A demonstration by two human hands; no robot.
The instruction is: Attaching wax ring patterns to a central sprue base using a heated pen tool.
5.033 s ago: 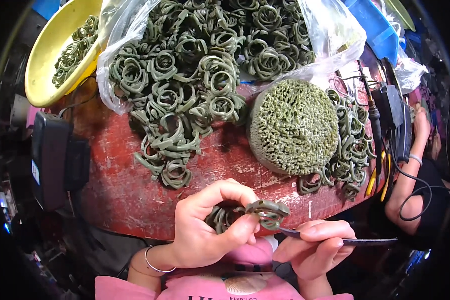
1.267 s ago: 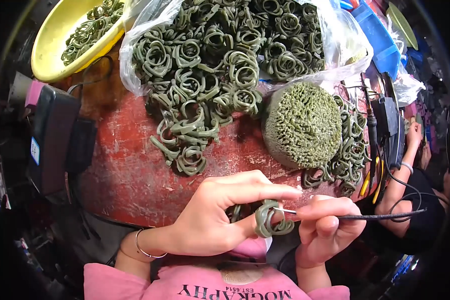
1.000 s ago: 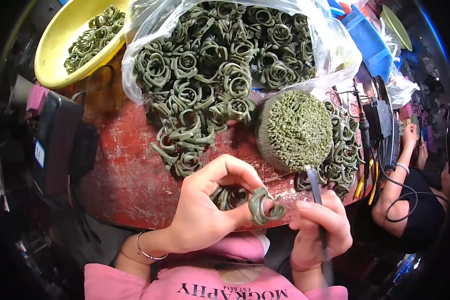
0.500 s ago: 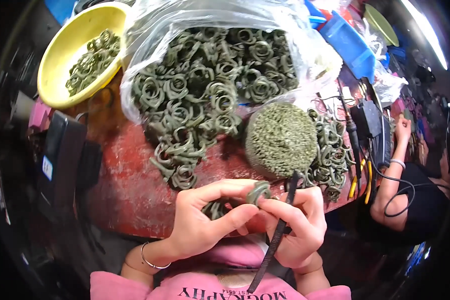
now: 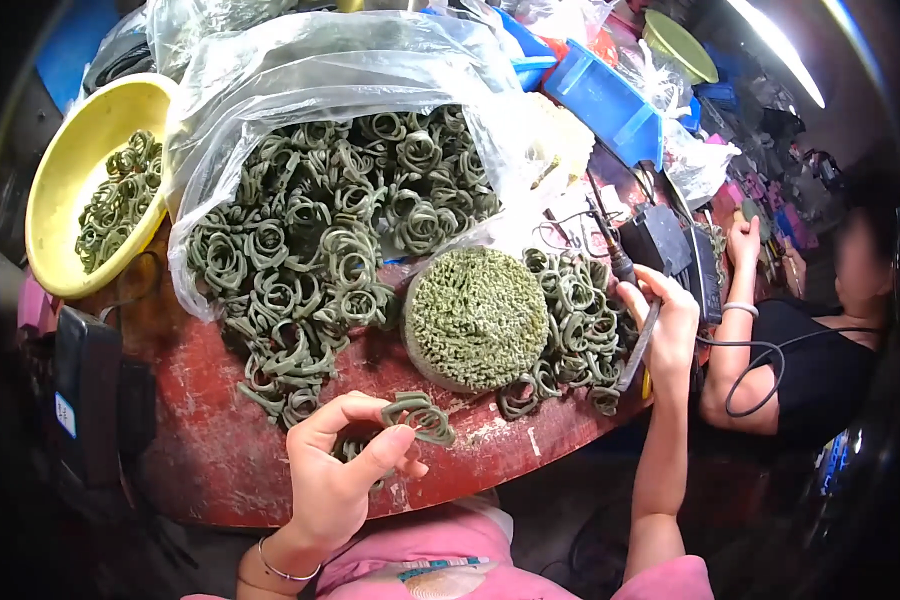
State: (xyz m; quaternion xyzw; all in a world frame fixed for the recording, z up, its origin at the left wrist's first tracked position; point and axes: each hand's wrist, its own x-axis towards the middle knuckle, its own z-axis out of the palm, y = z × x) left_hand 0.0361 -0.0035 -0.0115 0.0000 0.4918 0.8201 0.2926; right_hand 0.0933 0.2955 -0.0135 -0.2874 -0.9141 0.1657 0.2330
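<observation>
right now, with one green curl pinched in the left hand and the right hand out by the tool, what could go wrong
1. The left hand pinches the green curl only at its fingertips, over the red table edge; it might slip and fall.
2. The right hand holds a thin dark tool right beside the loose curls, so it could knock some off the nearby table edge.
3. Cables lie near that hand and may snag.

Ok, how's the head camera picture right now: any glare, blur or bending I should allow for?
Head view: a bright light strip flares top right; the plastic bag shines; the red table edge bows from the fisheye and the corners go black; the left hand and its green coil look sharp.
</observation>
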